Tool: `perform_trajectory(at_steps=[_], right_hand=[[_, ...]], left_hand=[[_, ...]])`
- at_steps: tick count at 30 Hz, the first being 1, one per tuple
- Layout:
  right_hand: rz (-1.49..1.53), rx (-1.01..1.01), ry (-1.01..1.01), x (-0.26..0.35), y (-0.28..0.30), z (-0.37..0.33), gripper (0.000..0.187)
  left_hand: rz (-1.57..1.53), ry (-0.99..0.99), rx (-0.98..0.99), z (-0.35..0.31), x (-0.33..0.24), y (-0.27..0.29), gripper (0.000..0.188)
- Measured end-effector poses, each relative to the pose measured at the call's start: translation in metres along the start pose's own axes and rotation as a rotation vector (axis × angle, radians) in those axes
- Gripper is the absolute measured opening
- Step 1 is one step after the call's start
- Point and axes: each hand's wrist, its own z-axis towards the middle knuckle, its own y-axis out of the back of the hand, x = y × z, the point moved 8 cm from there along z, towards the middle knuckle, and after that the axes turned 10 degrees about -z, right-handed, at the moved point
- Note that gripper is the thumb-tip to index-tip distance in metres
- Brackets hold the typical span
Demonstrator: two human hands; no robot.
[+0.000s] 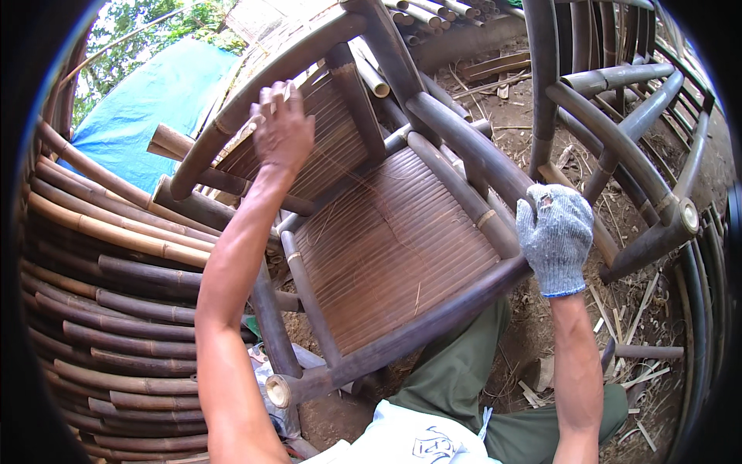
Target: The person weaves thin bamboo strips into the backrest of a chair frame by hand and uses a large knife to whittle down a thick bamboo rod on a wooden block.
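A dark bamboo chair (394, 240) stands tilted in front of me, its slatted seat facing up and its backrest (328, 131) at the far left. My left hand (284, 131) is bare and lies over the backrest near its curved top rail, fingers apart. Whether it presses on the slats or just hovers, I cannot tell. My right hand (555, 238), in a grey knitted glove with a hole in it, is closed round the front end of the chair's armrest (479, 147). The near seat rail runs in front of my lap.
Bamboo poles (139, 309) are stacked along the left. Another bamboo frame (626, 139) stands at the right, close to my gloved hand. A blue tarp (147, 108) hangs at the far left. Bamboo shavings (634, 325) litter the ground, and cut poles (433, 15) lie at the back.
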Motion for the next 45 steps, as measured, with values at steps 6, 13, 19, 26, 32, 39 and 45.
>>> perform_trajectory(at_steps=[6,13,19,26,32,39,45], right_hand=[[0.001,0.025,-0.009,0.004,-0.002,0.001,0.015],[-0.047,-0.003,-0.011,0.009,0.000,0.001,0.017],[-0.082,-0.003,-0.007,0.014,-0.002,0.002,0.012],[-0.141,0.008,-0.002,0.015,-0.004,0.003,0.010],[-0.115,0.004,0.003,0.019,-0.002,0.004,0.010],[-0.089,0.017,-0.013,0.008,-0.007,0.001,0.011],[-0.131,0.019,-0.042,0.012,-0.005,-0.001,0.013]], left_hand=[[-0.197,0.290,0.249,0.015,0.117,-0.006,0.119],[-0.259,0.291,0.148,0.024,0.141,-0.020,0.097],[-0.269,-0.015,-0.121,0.017,0.131,0.005,0.078],[-0.273,0.091,-0.232,-0.008,0.012,-0.032,0.074],[-0.188,0.235,-0.316,0.006,0.006,-0.040,0.072],[-0.516,0.053,-0.413,-0.022,0.041,-0.027,0.064],[-0.274,0.246,-0.419,-0.104,0.114,-0.020,0.053]])
